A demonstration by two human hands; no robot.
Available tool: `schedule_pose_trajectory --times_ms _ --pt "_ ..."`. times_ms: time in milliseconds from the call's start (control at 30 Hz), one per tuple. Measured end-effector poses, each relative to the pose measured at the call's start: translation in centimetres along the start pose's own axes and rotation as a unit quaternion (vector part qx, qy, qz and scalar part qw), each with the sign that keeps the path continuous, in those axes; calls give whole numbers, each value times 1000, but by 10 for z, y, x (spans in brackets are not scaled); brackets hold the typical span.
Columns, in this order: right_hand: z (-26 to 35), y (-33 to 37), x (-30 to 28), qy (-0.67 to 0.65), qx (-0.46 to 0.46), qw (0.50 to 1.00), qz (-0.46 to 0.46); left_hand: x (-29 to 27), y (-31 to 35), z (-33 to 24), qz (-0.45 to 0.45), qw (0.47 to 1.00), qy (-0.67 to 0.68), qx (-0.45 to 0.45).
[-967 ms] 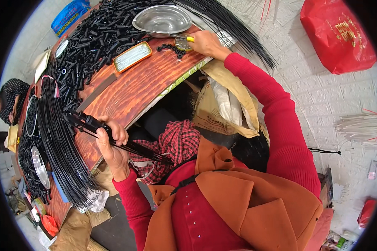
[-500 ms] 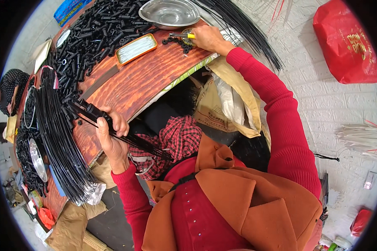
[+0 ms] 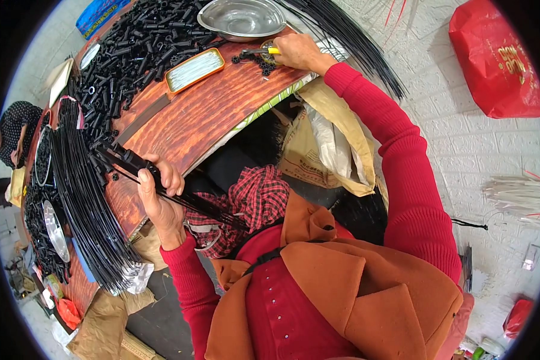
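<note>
My left hand is closed around a bundle of thin black rods near the table's front edge. Black tube-shaped pieces sit at the far end of the bundle, just beyond my fingers. At the far right of the table, my right hand is closed on a small yellow-handled tool with a dark metal nose pointing left. What kind of tool it is, I cannot tell. Under that nose lies a small pile of black ring-like parts. My right palm partly hides the handle.
Many loose black tubes cover the table's back. An orange-rimmed tray holds thin pale pieces beside a metal bowl. Long black rods lie at left. A paper sack stands below the edge; a red bag lies right.
My right hand and the tool have shifted very slightly left over the ring-like parts. My left hand keeps its hold on the rods with almost no movement.
</note>
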State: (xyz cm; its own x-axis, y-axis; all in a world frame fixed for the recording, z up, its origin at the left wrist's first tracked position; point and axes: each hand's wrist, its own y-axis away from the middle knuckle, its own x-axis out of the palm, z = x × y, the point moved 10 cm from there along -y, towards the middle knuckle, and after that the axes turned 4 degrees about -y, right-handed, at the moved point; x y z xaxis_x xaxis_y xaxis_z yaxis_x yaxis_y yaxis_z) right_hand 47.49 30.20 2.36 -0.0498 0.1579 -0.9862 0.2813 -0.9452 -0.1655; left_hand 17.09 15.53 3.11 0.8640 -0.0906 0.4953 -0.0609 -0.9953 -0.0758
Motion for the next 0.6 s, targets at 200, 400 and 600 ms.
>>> schedule_pose_trajectory --times_ms 200,400,600 --pt "-6 2 0 -25 -21 999 -1 4 -1 0 14 1000 7 2" --pt "-4 -2 11 -71 -27 997 2 1 -4 4 10 1000 10 2" --pt "2 -10 9 -65 -34 997 -16 2 -10 11 15 1000 12 2"
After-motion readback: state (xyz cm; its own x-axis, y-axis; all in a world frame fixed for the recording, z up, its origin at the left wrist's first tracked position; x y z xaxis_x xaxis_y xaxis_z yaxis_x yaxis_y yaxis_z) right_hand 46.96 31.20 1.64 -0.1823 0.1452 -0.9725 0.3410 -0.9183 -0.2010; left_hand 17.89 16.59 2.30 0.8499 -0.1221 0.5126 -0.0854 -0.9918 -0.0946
